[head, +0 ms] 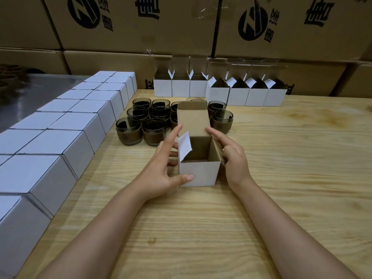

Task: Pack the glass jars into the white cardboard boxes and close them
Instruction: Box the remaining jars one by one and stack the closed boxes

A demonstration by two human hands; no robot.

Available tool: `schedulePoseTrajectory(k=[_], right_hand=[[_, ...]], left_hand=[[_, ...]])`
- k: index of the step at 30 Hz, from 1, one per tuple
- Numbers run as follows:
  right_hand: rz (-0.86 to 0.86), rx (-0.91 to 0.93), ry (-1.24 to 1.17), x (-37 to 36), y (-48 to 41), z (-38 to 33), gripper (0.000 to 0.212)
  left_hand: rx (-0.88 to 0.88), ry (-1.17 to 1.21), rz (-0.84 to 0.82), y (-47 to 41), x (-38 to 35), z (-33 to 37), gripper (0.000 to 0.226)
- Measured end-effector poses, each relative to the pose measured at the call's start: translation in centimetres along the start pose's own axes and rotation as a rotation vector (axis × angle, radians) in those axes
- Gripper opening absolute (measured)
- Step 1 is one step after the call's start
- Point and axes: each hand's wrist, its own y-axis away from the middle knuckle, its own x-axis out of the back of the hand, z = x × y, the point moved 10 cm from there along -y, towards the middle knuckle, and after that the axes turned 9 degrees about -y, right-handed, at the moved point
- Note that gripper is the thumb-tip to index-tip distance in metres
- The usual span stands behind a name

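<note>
A white cardboard box (199, 173) stands open on the wooden table (281, 178) in front of me, its lid flap up and its inside showing no jar. My left hand (161, 170) holds its left side, thumb on the front face and forefinger up by the left side flap. My right hand (231, 156) holds the right side, fingers along the right flap. Several dark smoky glass jars (150, 119) stand clustered just behind the box.
Two long rows of closed white boxes (66, 125) run along the left. A row of open white boxes (219, 89) stands at the back of the table. Large brown cartons (141, 27) form a wall behind.
</note>
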Motion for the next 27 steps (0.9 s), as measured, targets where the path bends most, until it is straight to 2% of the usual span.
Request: schedulePoseTrajectory(k=[8,11,16,20,23,27], right_hand=[[0.000,-0.001,0.046,-0.2,-0.1,0.5,0.041],[0.014,0.052,0.077,0.1,0.1,-0.1,0.033],[0.025,0.068,0.092,0.5,0.1,-0.2,0.029],[0.031,0.061,0.088,0.5,0.1,0.0,0.029],[0.048,0.065,0.104,0.7,0.0,0.1,0.030],[0.084,0.031,0.133,1.1,0.1,0.1,0.031]], left_hand=[[0.037,0.149,-0.038,-0.2,-0.3,0.1,0.094],[0.056,0.229,-0.039,-0.2,-0.3,-0.1,0.091],[0.131,0.329,-0.005,0.0,0.0,-0.7,0.053],[0.151,0.421,0.056,-0.4,0.3,-1.3,0.037],[0.146,0.505,0.075,-0.2,0.5,-1.4,0.040],[0.092,0.445,0.084,-0.2,0.6,-0.3,0.041]])
